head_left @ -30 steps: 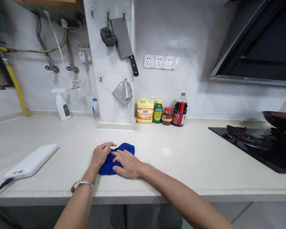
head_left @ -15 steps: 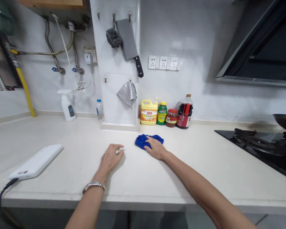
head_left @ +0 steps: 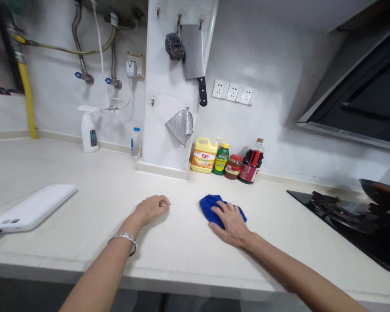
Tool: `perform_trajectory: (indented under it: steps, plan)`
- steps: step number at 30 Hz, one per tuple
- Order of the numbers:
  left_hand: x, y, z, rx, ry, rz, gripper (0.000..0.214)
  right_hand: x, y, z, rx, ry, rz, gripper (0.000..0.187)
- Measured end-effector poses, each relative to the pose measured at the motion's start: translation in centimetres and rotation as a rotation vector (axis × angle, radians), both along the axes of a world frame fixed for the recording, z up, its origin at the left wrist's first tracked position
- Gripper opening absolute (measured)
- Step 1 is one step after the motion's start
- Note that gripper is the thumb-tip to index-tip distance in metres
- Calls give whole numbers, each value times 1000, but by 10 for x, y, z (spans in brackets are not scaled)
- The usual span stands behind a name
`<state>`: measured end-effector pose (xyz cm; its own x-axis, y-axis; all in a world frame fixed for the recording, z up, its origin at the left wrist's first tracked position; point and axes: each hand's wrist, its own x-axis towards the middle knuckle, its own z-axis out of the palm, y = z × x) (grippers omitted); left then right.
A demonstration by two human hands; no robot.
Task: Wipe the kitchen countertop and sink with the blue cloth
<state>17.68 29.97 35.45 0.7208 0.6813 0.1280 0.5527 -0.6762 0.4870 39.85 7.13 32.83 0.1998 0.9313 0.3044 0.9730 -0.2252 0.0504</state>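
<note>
A bunched blue cloth (head_left: 209, 206) lies on the cream countertop (head_left: 94, 203), a little in front of the bottles. My right hand (head_left: 230, 221) lies flat on top of the cloth, fingers stretched over it and pressing it down. My left hand (head_left: 152, 207) rests on the bare counter to the left of the cloth, fingers loosely curled with nothing in them. A metal bangle (head_left: 125, 238) is on the left wrist.
Behind the cloth stand a yellow detergent jug (head_left: 203, 160), a green bottle (head_left: 222, 158), a red jar (head_left: 233, 166) and a dark sauce bottle (head_left: 251, 162). A white flat device (head_left: 32, 208) lies at left. A black gas hob (head_left: 347, 216) with a wok (head_left: 381, 193) is at right. A cleaver (head_left: 195, 56) hangs on the wall.
My right hand slid the blue cloth away from my left hand to the far right, then back toward me a little. My left hand stayed on the counter and curled.
</note>
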Motion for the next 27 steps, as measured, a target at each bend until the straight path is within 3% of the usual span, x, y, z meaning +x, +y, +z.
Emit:
perform_trajectory:
  steps: [4,9,12,19,27]
  plan:
    - [13,8,3,43,67,59,27,-19,14,1,-1,36,192,59]
    - [30,14,-4,169,115,97,31,1,68,-9,10,109,186,53]
    - [35,17,-10,230,132,74,30,16,105,-10,-21,161,123,59]
    - [37,24,-13,233,175,54,28,50,182,2,-111,235,-223,65]
    - [39,16,-11,262,269,82,33,85,212,1,-140,229,-240,59]
